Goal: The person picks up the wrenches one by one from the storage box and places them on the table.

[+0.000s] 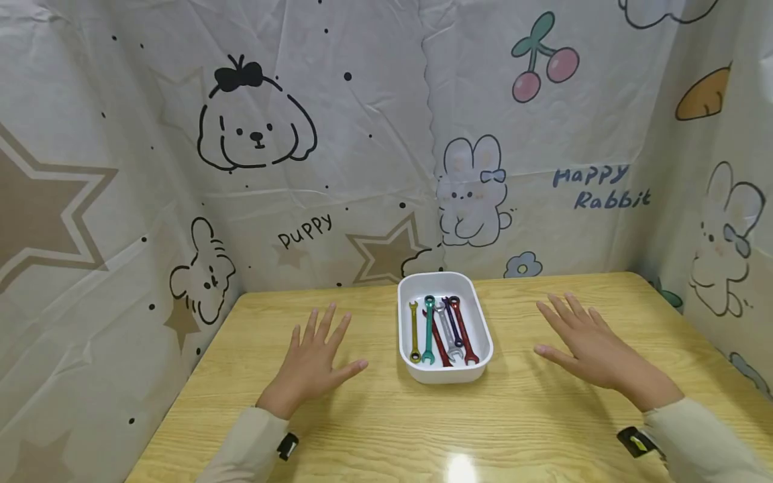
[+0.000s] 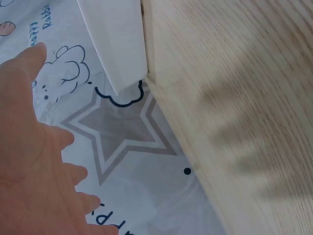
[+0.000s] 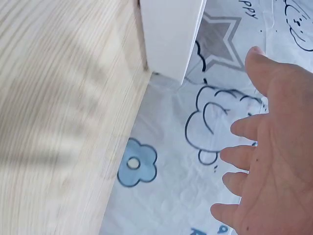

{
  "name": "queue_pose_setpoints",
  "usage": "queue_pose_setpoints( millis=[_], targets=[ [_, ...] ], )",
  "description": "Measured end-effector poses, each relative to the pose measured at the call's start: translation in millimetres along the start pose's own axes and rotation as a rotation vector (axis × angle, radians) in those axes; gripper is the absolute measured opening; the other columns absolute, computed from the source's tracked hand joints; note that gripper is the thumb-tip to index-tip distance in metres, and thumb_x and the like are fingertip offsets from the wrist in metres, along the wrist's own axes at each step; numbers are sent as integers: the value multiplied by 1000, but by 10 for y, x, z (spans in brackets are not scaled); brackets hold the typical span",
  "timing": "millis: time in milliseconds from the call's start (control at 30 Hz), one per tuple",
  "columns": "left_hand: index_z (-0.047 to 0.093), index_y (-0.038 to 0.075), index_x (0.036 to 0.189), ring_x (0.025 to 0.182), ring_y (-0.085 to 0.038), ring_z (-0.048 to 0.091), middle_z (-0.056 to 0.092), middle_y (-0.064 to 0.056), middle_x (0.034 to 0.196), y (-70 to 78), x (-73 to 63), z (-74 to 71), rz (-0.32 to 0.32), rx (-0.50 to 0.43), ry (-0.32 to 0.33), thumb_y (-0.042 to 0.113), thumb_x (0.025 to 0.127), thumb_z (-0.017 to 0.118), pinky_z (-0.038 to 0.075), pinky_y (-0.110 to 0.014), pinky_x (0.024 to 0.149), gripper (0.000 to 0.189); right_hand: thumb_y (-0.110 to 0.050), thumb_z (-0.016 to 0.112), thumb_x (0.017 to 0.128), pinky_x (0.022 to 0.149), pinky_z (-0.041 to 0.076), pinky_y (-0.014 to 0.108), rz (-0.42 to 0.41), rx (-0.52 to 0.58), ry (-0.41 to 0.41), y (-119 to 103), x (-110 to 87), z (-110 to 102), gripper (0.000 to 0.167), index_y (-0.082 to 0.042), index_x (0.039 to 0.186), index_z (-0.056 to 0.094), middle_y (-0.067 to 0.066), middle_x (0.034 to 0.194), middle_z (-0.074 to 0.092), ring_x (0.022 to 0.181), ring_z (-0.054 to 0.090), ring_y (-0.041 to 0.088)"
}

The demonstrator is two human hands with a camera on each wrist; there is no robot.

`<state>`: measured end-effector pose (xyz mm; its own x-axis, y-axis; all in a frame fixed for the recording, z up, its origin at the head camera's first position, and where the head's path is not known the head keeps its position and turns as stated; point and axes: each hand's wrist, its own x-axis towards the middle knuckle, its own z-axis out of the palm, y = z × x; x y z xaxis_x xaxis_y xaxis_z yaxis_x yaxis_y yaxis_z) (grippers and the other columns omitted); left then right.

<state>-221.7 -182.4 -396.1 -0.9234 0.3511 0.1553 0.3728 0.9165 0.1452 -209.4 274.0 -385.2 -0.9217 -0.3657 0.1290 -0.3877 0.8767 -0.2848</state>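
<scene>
A white tray stands toward the far edge of the table, between the two hands. Inside it lie several wrenches: a yellow wrench at the left, a teal wrench, a dark red wrench, a silver wrench, a purple wrench and a red wrench at the right. My left hand, fingers spread, hovers left of the tray and touches nothing. To the right of the tray, my right hand is likewise spread, holding nothing. Both wrist views show the tray's outer wall.
The wooden table reaches back to a printed cloth that hangs behind and at both sides. Dark devices sit at both wrists, a left one and a right one. Hand shadows fall on the wood.
</scene>
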Motion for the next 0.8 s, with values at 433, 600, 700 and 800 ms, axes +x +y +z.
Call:
queue_pose_setpoints(
  millis=[433,600,700,800],
  targets=[
    [18,20,155,145,-40,-3,1,-13,161,64,46,10,14,1,-16,71,87,44,6,-66,111,88,-49,47,97,111,9,64,-76,8,-4,-452,453,416,79,7,148,24,27,154,19,143,9,46],
    [16,21,155,145,-39,-4,-1,-12,161,73,61,21,16,7,-22,71,87,43,5,-65,111,88,-48,48,97,111,9,64,-58,33,-16,-509,568,598,80,9,148,22,27,155,15,143,8,45],
    [17,21,155,146,-39,-3,0,-12,161,81,74,26,19,17,-21,71,87,43,7,-66,111,88,-48,47,98,112,6,63,-35,65,-30,-514,587,664,81,9,148,19,27,156,11,144,5,45],
    [17,21,155,146,-38,-4,0,-12,161,85,80,28,15,22,-28,72,87,43,7,-65,111,88,-49,45,98,112,6,62,-35,77,-32,-526,585,699,81,10,148,18,28,156,11,144,5,45]
  ],
)
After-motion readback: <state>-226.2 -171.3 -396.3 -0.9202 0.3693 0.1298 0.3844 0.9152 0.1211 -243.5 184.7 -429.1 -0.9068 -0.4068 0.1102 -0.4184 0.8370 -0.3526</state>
